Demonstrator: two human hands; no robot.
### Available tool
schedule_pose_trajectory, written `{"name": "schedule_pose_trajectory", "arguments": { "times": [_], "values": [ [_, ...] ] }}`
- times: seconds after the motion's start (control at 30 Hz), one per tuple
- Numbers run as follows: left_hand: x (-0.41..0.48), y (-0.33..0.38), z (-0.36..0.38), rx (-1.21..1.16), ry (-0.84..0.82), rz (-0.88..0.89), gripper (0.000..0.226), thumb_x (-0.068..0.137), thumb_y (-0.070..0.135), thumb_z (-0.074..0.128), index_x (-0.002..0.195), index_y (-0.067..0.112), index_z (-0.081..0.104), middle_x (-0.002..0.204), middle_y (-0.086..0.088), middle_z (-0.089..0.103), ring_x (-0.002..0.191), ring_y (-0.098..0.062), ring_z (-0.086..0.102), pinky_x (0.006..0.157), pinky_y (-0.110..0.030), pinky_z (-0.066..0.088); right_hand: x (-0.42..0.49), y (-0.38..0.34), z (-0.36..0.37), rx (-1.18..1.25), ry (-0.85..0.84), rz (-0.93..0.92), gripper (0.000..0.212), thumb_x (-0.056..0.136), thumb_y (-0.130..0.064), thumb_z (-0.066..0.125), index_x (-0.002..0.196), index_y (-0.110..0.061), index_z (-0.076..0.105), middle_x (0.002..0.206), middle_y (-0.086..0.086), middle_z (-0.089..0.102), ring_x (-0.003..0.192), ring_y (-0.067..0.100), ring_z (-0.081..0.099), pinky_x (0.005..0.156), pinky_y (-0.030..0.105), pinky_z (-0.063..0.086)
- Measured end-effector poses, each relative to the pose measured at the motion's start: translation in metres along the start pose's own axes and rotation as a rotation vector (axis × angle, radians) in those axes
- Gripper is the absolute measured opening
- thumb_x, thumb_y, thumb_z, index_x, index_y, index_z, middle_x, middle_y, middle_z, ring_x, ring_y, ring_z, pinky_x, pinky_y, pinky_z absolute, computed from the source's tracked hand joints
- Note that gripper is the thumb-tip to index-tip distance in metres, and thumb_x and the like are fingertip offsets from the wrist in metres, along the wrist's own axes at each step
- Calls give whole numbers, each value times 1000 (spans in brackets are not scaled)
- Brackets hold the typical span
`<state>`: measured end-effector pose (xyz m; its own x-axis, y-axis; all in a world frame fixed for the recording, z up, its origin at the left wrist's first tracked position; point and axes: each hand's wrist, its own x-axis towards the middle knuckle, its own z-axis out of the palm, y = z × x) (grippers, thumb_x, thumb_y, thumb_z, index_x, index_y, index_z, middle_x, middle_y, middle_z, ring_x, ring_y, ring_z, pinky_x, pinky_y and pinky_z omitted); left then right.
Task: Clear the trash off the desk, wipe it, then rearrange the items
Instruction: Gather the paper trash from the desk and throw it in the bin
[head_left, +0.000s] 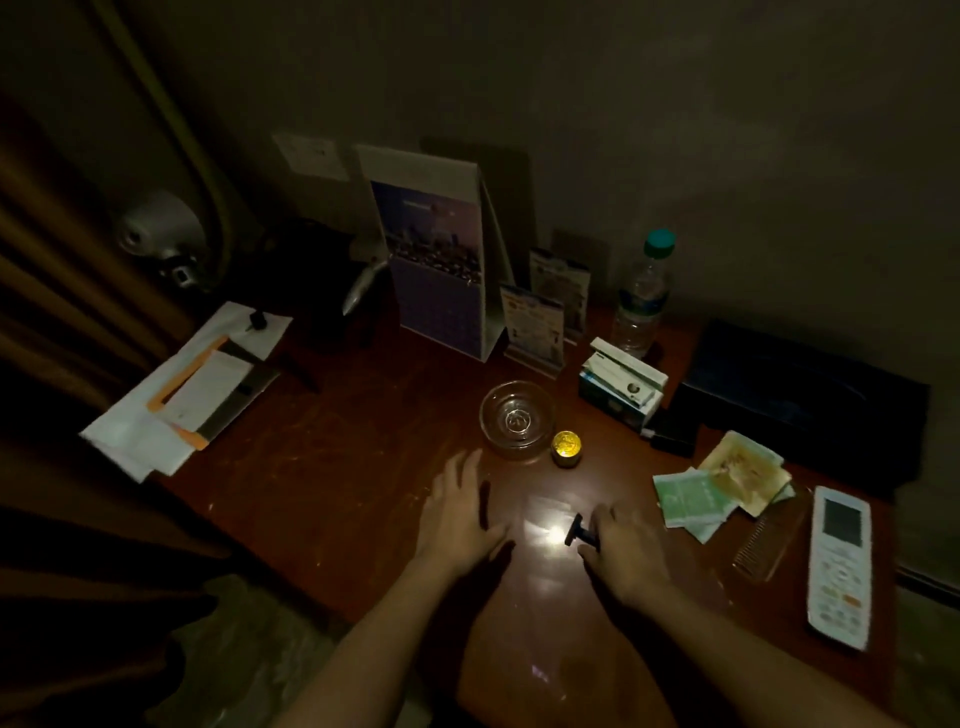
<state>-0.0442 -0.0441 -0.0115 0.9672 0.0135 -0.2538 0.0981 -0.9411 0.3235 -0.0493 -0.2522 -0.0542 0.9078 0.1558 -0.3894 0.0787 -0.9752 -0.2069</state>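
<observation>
Nearest the camera, two bare forearms are stretched over the desk (311, 467). The left hand (457, 514) is held flat with fingers straight and spread, nothing gripped; whether it touches the wood cannot be told. The right hand (626, 553) is curled around the handle of a black razor (577, 535), whose head is pointed left, just beside a bright glare on the wood.

Beyond the hands, a glass ashtray (517, 418) is set near the middle of the desk, with a small gold tin (566, 448) just to its right. To the right of the razor, green sachets (688, 501) are overlapped by a stained wrapper (748, 467). A brown comb (769, 540) is laid in front of these, and a white remote (839, 566) is placed near the right edge.

Farther back, a white and blue carton (621, 389) is seen with a water bottle (641, 296) upright behind it and a black box (800, 395) to the right. A tall card (436, 260) and two small cards (535, 327) are stood upright near the wall. Papers (182, 384) are spread over the left corner, overhanging the edge.
</observation>
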Motion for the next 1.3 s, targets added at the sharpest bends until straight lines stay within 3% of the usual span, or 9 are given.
{"name": "schedule_pose_trajectory", "arguments": {
  "times": [0.1, 0.23, 0.3, 0.43, 0.57, 0.7, 0.9, 1.03, 1.3],
  "values": [
    [34, -4, -2, -2, -34, 42, 108, 75, 50, 72, 152, 25, 0, 159, -2, -5, 146, -27, 8, 115, -37, 23, 5, -7, 4, 159, 71, -5, 23, 90, -24, 49, 108, -27, 63, 111, 1, 60, 101, 20, 56, 79, 30, 42],
    [86, 0, -10, 52, -68, 146, 120, 69, 51, 76, 151, 31, -9, 159, -4, -16, 146, -33, 0, 117, -43, 15, 16, -20, -3, 447, 236, 180, 15, 100, -23, 40, 102, -14, 52, 95, 7, 63, 82, 22, 58, 63, 32, 39],
    [109, 3, -16, 108, -105, 218, 122, 68, 55, 77, 151, 35, -10, 159, -2, -18, 146, -37, -2, 119, -47, 14, 30, -29, -7, 601, 316, 293, 10, 98, -24, 42, 103, -17, 47, 99, 8, 62, 87, 24, 60, 71, 36, 47],
    [138, 5, -23, 139, -198, 278, 127, 63, 60, 78, 150, 37, -12, 159, -4, -19, 146, -37, -2, 117, -52, 16, 57, -46, -19, 724, 264, 317, 59, 84, -21, 64, 135, -17, 34, 129, 8, 40, 117, 26, 47, 97, 42, 44],
    [155, 2, -22, 182, -292, 354, 129, 63, 57, 79, 149, 39, -15, 158, 0, -23, 146, -34, -9, 117, -54, 12, 76, -52, -28, 605, 242, 349, 87, 75, -24, 74, 144, -19, 22, 135, 6, 28, 119, 25, 44, 96, 36, 46],
    [164, -3, -20, 241, -371, 422, 128, 63, 50, 81, 150, 40, -12, 159, 3, -19, 147, -32, -8, 116, -54, 10, 84, -50, -28, 576, 211, 343, 82, 75, -29, 74, 142, -24, 27, 134, 3, 33, 121, 24, 40, 99, 34, 43],
    [164, -12, -11, 180, -299, 442, 107, 57, 46, 81, 145, 37, 20, 153, 9, 6, 140, -21, 25, 110, -40, 31, 97, -50, -17, 558, 208, 322, 54, 78, -35, 66, 128, -28, 45, 124, -1, 48, 113, 21, 48, 91, 33, 45],
    [160, -7, -10, 138, -316, 359, 131, 50, 49, 84, 147, 47, -4, 146, 2, 12, 135, -24, 31, 108, -43, 35, 98, -52, -20, 449, 261, 322, 24, 86, -25, 57, 109, -19, 52, 111, 4, 53, 102, 25, 53, 76, 32, 45],
    [141, 19, -2, 140, -389, 207, 138, 44, 58, 82, 149, 34, -5, 143, -10, 9, 136, -30, 21, 107, -36, 34, 41, -21, -19, 622, 447, 641, 36, 77, -26, 65, 109, -18, 51, 105, 1, 54, 94, 16, 53, 79, 30, 50]
  ]
}}
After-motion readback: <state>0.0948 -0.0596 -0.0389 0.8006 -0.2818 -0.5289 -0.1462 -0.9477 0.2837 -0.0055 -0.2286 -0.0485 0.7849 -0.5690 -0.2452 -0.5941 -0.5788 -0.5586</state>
